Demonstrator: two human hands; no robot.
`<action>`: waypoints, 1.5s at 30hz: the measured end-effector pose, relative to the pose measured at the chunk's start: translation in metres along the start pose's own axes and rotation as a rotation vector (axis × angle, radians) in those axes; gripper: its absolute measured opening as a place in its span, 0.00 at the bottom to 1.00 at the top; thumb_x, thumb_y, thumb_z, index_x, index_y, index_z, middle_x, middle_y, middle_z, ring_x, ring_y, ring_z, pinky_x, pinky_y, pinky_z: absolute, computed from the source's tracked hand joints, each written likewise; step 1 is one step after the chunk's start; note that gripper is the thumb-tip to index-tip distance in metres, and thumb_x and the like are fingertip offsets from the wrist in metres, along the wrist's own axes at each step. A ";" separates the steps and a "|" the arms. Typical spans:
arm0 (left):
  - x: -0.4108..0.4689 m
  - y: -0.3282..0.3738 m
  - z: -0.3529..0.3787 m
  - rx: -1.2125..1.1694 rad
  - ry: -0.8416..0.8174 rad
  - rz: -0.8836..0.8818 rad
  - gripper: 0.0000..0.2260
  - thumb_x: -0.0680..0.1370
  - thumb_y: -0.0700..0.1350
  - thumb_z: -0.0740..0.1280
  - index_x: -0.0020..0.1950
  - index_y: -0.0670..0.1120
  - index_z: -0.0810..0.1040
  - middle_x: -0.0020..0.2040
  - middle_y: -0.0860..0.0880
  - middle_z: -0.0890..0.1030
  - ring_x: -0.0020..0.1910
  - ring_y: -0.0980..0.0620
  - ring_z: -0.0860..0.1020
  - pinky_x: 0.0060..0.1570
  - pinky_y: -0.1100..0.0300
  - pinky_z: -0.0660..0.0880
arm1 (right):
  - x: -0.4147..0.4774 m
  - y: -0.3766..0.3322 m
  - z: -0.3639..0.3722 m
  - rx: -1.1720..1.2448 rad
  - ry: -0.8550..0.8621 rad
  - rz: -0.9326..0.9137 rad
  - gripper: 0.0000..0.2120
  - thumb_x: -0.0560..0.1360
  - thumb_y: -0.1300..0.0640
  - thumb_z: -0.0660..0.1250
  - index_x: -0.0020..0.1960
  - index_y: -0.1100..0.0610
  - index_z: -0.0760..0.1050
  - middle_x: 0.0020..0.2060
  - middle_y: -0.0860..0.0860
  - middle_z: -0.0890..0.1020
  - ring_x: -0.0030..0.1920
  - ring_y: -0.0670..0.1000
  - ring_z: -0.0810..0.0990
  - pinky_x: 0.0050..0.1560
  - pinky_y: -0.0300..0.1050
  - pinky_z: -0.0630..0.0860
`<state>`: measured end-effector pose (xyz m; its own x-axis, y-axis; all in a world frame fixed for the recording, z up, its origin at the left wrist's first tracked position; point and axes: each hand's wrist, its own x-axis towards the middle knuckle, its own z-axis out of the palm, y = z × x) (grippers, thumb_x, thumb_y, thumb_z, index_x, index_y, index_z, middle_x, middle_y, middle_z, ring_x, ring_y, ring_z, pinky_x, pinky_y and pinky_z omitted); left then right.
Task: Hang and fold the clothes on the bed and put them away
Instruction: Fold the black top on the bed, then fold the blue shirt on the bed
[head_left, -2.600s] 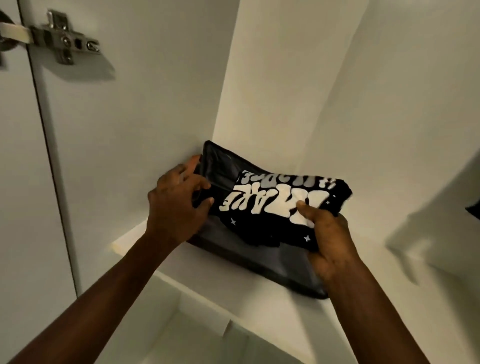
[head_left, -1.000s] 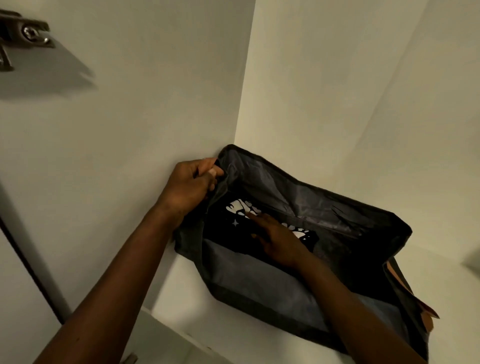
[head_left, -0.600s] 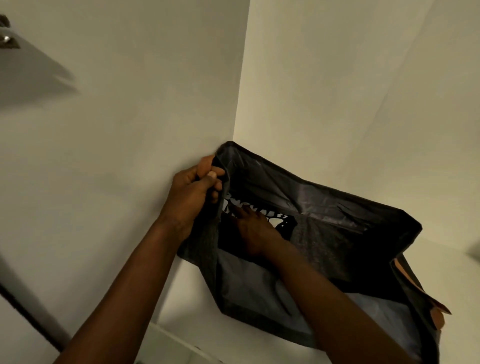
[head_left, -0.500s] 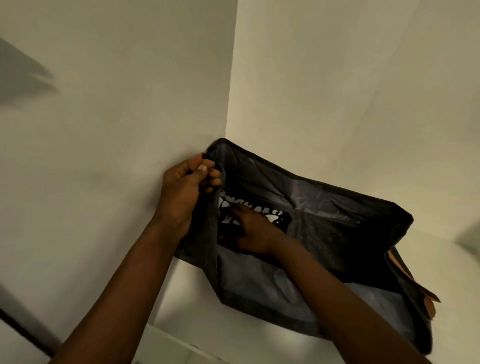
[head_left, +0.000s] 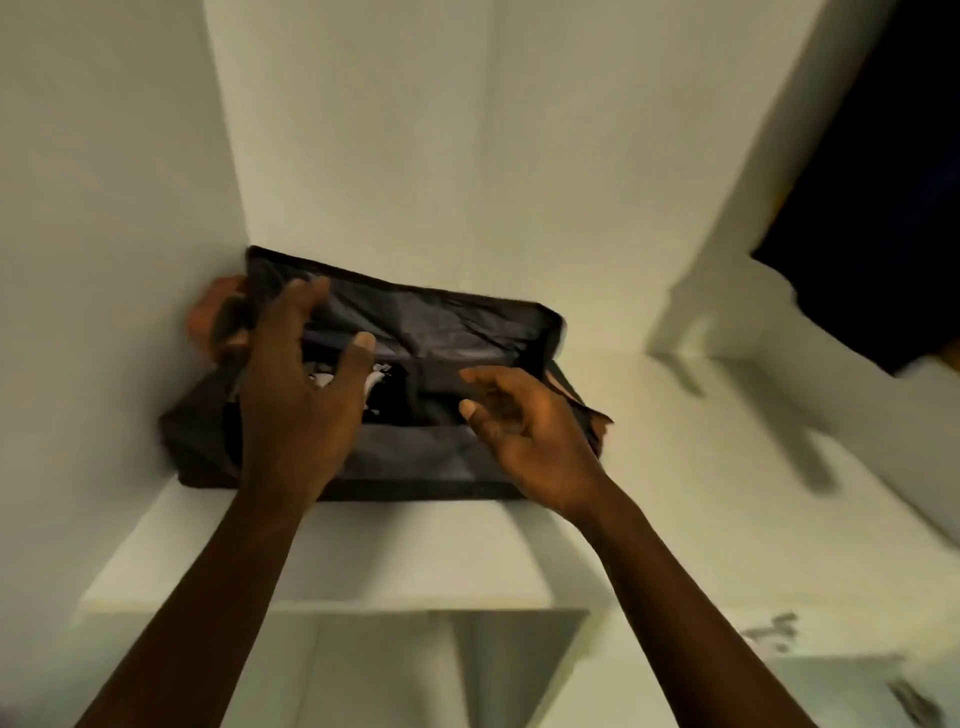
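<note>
Wardrobe shelf (head_left: 363, 551): dark bin (head_left: 441, 322), shirt (head_left: 387, 399) mostly hidden behind left hand (head_left: 301, 410).

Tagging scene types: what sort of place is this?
Probably the inside of a white wardrobe or closet: a white shelf between plain white walls, an open compartment below it, and a dark fabric storage bin holding a printed garment in the corner.

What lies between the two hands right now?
In the head view, the open mouth of the dark fabric bin, with the folded black printed shirt inside it, lies between the left hand and right hand.
</note>
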<state>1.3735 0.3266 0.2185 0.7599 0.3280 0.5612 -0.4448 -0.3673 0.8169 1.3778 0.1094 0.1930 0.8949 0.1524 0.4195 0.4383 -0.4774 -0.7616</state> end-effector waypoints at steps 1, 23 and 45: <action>-0.019 0.006 0.008 -0.006 -0.077 0.067 0.22 0.81 0.46 0.72 0.75 0.48 0.74 0.75 0.53 0.73 0.75 0.56 0.71 0.75 0.55 0.69 | -0.024 0.000 -0.010 -0.001 0.058 0.021 0.14 0.80 0.51 0.71 0.65 0.46 0.79 0.61 0.43 0.82 0.59 0.42 0.82 0.60 0.47 0.81; -0.608 0.143 0.171 -0.282 -1.893 0.423 0.18 0.78 0.61 0.68 0.68 0.61 0.78 0.78 0.64 0.66 0.74 0.66 0.66 0.66 0.66 0.69 | -0.728 -0.003 -0.115 -0.075 1.272 1.144 0.12 0.82 0.57 0.68 0.63 0.46 0.79 0.59 0.39 0.81 0.53 0.37 0.81 0.48 0.33 0.77; -0.991 0.279 0.308 -0.132 -2.509 0.599 0.12 0.80 0.49 0.72 0.64 0.52 0.80 0.66 0.54 0.78 0.67 0.54 0.76 0.63 0.56 0.73 | -1.026 0.003 -0.190 0.051 1.801 1.688 0.14 0.81 0.55 0.69 0.67 0.51 0.77 0.62 0.50 0.81 0.54 0.49 0.83 0.53 0.45 0.81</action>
<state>0.6423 -0.3693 -0.1512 -0.5026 -0.7844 -0.3635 -0.6323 0.0467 0.7734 0.4450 -0.2131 -0.1459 -0.5366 -0.7069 -0.4609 -0.2083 0.6402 -0.7395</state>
